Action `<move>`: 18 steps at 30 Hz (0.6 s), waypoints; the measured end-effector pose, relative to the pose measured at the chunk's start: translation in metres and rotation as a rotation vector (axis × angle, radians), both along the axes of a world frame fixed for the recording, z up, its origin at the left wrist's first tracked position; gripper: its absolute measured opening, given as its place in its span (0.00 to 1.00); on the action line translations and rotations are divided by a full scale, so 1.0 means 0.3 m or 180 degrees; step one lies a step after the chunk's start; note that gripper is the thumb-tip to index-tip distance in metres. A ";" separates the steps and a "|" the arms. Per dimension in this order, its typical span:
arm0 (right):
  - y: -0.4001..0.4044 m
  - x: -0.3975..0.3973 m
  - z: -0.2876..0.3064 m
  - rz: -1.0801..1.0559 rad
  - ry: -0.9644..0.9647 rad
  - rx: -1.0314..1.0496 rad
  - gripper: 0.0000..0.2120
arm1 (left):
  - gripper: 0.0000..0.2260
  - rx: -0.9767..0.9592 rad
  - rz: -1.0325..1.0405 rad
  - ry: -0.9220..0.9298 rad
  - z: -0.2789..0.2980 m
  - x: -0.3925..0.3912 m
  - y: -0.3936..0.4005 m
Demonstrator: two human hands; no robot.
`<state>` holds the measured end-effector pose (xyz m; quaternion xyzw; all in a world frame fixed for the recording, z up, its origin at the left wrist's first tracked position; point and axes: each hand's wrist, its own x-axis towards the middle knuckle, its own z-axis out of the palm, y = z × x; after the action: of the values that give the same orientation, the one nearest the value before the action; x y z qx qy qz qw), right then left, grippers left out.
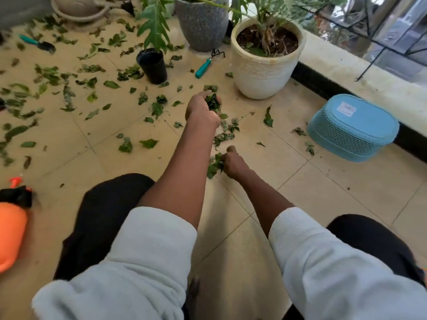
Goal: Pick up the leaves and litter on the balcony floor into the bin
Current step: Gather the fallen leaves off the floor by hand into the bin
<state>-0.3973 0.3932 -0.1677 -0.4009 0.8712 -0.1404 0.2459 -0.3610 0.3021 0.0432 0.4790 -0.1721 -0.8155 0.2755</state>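
Observation:
Green leaves (147, 143) lie scattered over the beige tiled balcony floor, thickest at the left and middle. My left hand (201, 112) is stretched forward and shut on a bunch of leaves (212, 103). My right hand (233, 163) is lower and nearer to me, closed on another clump of leaves (215, 165) just above the tiles. A small pile of leaves (225, 135) lies between the two hands. The light blue perforated bin (351, 128) stands upside down at the right, by the black skirting of the ledge.
A white plant pot (263, 72) and a grey pot (201, 24) stand ahead. A small black pot (153, 65), a teal-handled hand rake (204, 66) and a teal trowel (37, 42) lie among the leaves. An orange spray bottle (10, 227) is at the left.

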 end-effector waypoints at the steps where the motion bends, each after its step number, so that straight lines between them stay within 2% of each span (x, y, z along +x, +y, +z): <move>1: -0.015 0.002 0.003 0.0151 0.0031 0.0084 0.11 | 0.04 0.0008 0.0073 0.0006 -0.014 0.029 -0.007; 4: -0.039 0.007 -0.024 0.0666 0.0037 0.0226 0.17 | 0.11 0.0008 0.0248 -0.0080 -0.076 0.138 -0.017; 8: -0.012 0.064 -0.080 0.0377 0.0105 0.0055 0.08 | 0.06 0.0196 0.0592 -0.0325 -0.212 0.288 -0.024; 10: 0.025 0.093 -0.098 0.0520 0.0371 -0.0144 0.09 | 0.02 0.0317 0.0731 -0.0309 -0.276 0.339 -0.009; 13: 0.069 0.098 -0.112 0.0673 0.0601 -0.0169 0.11 | 0.04 0.0438 0.0768 -0.0207 -0.349 0.389 0.029; 15: 0.081 0.092 -0.103 0.0312 0.0359 -0.0127 0.10 | 0.05 0.0495 0.0800 -0.0144 -0.383 0.415 0.056; 18: 0.068 0.068 -0.030 -0.1124 -0.0808 -0.0310 0.09 | 0.12 0.0565 0.0848 -0.0068 -0.438 0.455 0.096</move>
<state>-0.3769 0.4135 -0.1768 -0.2327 0.8821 -0.2726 0.3056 -0.2244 0.3310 -0.0881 0.5287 -0.0372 -0.7786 0.3360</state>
